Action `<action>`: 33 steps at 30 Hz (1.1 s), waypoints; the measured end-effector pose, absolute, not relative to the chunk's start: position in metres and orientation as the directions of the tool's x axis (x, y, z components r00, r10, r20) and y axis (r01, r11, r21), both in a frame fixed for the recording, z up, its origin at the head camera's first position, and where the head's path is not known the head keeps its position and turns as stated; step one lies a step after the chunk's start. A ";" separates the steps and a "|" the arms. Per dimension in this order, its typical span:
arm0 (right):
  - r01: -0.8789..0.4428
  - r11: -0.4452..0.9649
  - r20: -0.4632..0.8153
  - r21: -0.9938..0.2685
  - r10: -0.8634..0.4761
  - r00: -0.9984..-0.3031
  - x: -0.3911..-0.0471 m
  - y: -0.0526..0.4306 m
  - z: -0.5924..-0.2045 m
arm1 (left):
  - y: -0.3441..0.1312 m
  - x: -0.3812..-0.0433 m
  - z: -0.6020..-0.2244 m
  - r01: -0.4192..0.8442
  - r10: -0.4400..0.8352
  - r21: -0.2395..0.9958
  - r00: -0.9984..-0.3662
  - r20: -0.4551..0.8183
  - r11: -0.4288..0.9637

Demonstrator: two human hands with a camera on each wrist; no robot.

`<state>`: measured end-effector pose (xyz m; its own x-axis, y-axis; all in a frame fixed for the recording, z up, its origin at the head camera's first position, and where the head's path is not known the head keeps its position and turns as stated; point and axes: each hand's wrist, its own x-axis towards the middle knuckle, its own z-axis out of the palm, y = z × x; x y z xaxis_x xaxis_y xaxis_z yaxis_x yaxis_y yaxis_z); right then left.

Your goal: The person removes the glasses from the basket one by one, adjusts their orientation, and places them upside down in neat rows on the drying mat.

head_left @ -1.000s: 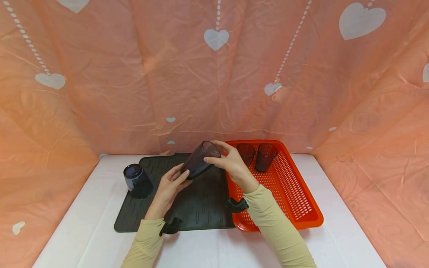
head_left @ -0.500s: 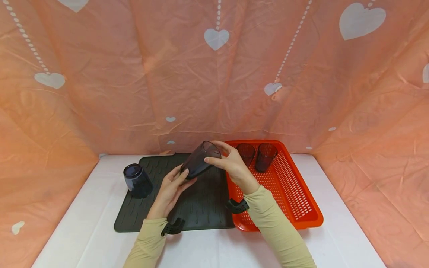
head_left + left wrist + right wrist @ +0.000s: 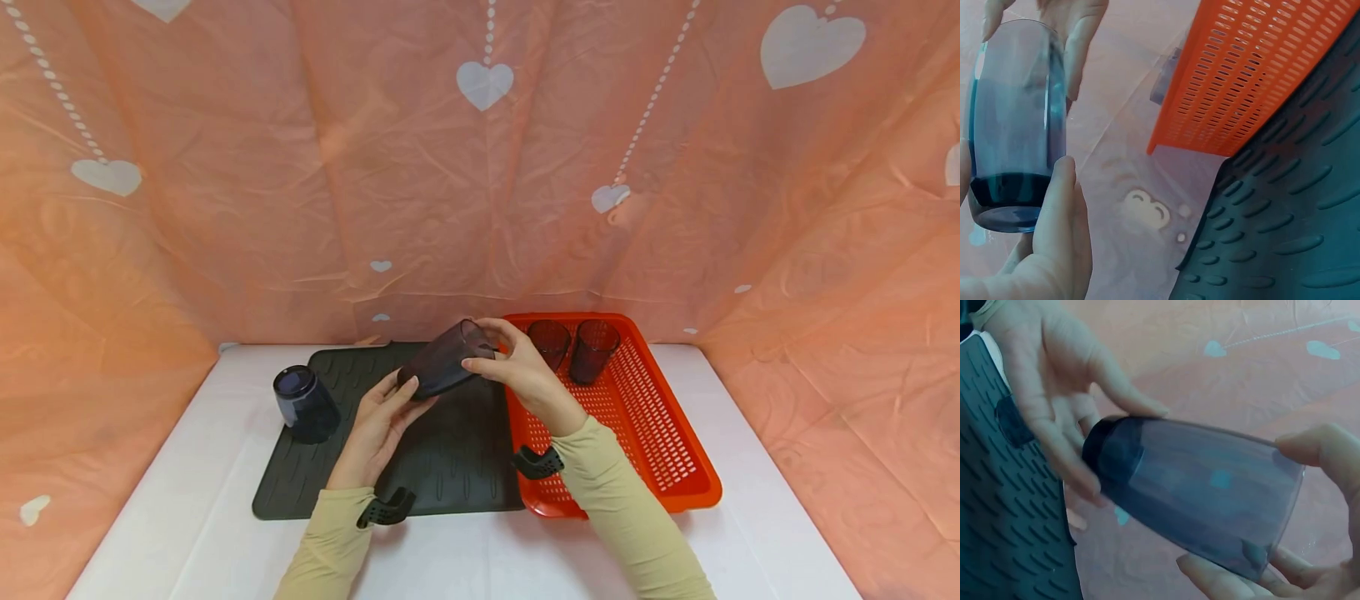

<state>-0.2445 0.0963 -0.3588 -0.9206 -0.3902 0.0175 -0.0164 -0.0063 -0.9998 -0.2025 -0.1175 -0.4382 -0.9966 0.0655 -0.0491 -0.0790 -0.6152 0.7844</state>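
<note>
A dark tinted drinking glass (image 3: 438, 362) is held tilted in the air over the drying mat, its rim up and to the right. My left hand (image 3: 382, 425) grips the thick base between thumb and fingers. Near the rim, my right hand (image 3: 521, 367) pinches the glass with its thumb on the near side. In the left wrist view the glass (image 3: 1019, 119) shows its dark base close to my left fingers (image 3: 1057, 200). The right wrist view has the glass (image 3: 1204, 481) lying between both hands, with my right thumb (image 3: 1316, 447) at the rim.
A second glass (image 3: 306, 408) stands upside down on the left of the dark ridged mat (image 3: 450, 479). To the right, an orange perforated basket (image 3: 675, 433) holds two upright glasses, one of them this glass (image 3: 594, 354), at its back. A pink heart-patterned curtain (image 3: 420, 208) hangs behind.
The held glass has tipped slightly nearer to horizontal and its base has shifted a little left. Both hands keep hold of it. The other glasses stay put.
</note>
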 end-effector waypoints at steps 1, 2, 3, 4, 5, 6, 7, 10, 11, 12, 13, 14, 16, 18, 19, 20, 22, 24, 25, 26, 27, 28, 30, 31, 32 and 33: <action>-0.021 -0.003 0.020 -1.000 -0.398 -0.917 -0.245 0.097 -0.359 | -0.118 -0.202 -0.437 -0.076 0.061 0.787 -0.997 -0.049 -0.612; -0.023 -0.006 0.023 -1.000 -0.404 -0.915 -0.245 0.097 -0.359 | -0.119 -0.202 -0.436 -0.071 0.058 0.787 -0.997 -0.045 -0.613; -0.024 -0.014 0.027 -1.000 -0.413 -0.910 -0.245 0.098 -0.359 | -0.119 -0.202 -0.435 -0.069 0.055 0.785 -0.997 -0.045 -0.616; -0.025 -0.021 0.032 -0.999 -0.425 -0.905 -0.245 0.099 -0.360 | -0.120 -0.202 -0.434 -0.066 0.050 0.783 -0.998 -0.045 -0.618; -0.025 -0.026 0.034 -0.999 -0.436 -0.899 -0.245 0.099 -0.360 | -0.120 -0.202 -0.433 -0.061 0.044 0.780 -0.998 -0.043 -0.622; -0.025 -0.027 0.034 -0.999 -0.446 -0.894 -0.246 0.100 -0.360 | -0.121 -0.202 -0.433 -0.055 0.037 0.777 -0.998 -0.041 -0.628; -0.023 -0.022 0.031 -0.999 -0.454 -0.890 -0.246 0.101 -0.360 | -0.121 -0.202 -0.432 -0.048 0.028 0.775 -0.999 -0.038 -0.630; -0.017 0.016 0.008 -1.000 -0.478 -0.878 -0.246 0.104 -0.361 | -0.123 -0.202 -0.431 -0.029 0.005 0.774 -0.999 -0.034 -0.633; -0.015 0.030 -0.002 -0.999 -0.481 -0.877 -0.247 0.105 -0.362 | -0.124 -0.201 -0.431 -0.024 0.001 0.776 -1.000 -0.030 -0.630; -0.019 0.045 -0.005 -0.999 -0.486 -0.874 -0.247 0.106 -0.362 | -0.124 -0.201 -0.431 -0.019 -0.002 0.779 -1.000 -0.026 -0.627; -0.019 0.055 -0.010 -0.998 -0.491 -0.871 -0.247 0.107 -0.362 | -0.125 -0.200 -0.430 -0.014 -0.005 0.783 -1.000 -0.021 -0.622; -0.021 0.060 -0.011 -0.998 -0.498 -0.867 -0.247 0.108 -0.362 | -0.125 -0.200 -0.430 -0.011 -0.003 0.784 -1.000 -0.016 -0.621; -0.023 0.065 -0.013 -0.998 -0.508 -0.861 -0.247 0.110 -0.361 | -0.126 -0.199 -0.429 0.003 -0.004 0.787 -1.000 0.000 -0.617; -0.022 0.064 -0.015 -0.998 -0.523 -0.852 -0.248 0.111 -0.362 | -0.127 -0.198 -0.429 0.017 -0.004 0.787 -1.000 0.018 -0.617; -0.014 0.065 -0.022 -0.998 -0.527 -0.849 -0.248 0.112 -0.362 | -0.127 -0.198 -0.428 0.024 -0.004 0.786 -1.000 0.027 -0.618; -0.011 0.067 -0.027 -0.998 -0.532 -0.846 -0.248 0.113 -0.362 | -0.128 -0.197 -0.428 0.031 -0.004 0.786 -0.999 0.036 -0.618; -0.005 0.064 -0.031 -0.998 -0.544 -0.838 -0.248 0.114 -0.363 | -0.129 -0.196 -0.428 0.044 -0.008 0.787 -0.999 0.049 -0.615; 0.000 0.063 -0.035 -0.998 -0.554 -0.832 -0.248 0.115 -0.364 | -0.130 -0.196 -0.427 0.050 -0.011 0.792 -0.998 0.054 -0.609; 0.001 0.062 -0.035 -0.998 -0.556 -0.830 -0.248 0.115 -0.365 | -0.130 -0.195 -0.427 0.052 -0.012 0.794 -0.998 0.056 -0.606; 0.000 0.057 -0.032 -0.998 -0.560 -0.828 -0.248 0.115 -0.366 | -0.130 -0.195 -0.427 0.053 -0.014 0.797 -0.998 0.055 -0.602; 0.000 0.052 -0.030 -0.999 -0.564 -0.825 -0.248 0.115 -0.366 | -0.130 -0.195 -0.427 0.054 -0.017 0.800 -0.998 0.055 -0.597; 0.000 0.048 -0.027 -0.999 -0.568 -0.823 -0.248 0.115 -0.367 | -0.130 -0.194 -0.427 0.055 -0.020 0.803 -0.998 0.054 -0.593; 0.002 0.039 -0.024 -0.999 -0.572 -0.820 -0.247 0.116 -0.368 | -0.130 -0.194 -0.427 0.057 -0.023 0.810 -0.998 0.053 -0.584; 0.002 0.034 -0.022 -0.999 -0.575 -0.818 -0.247 0.116 -0.368 | -0.130 -0.193 -0.426 0.056 -0.025 0.812 -0.998 0.051 -0.580; 0.004 0.027 -0.019 -1.000 -0.578 -0.816 -0.247 0.115 -0.368 | -0.131 -0.193 -0.426 0.056 -0.026 0.816 -0.998 0.050 -0.576; 0.003 0.022 -0.015 -1.000 -0.582 -0.813 -0.247 0.115 -0.369 | -0.131 -0.193 -0.426 0.057 -0.027 0.818 -0.998 0.051 -0.572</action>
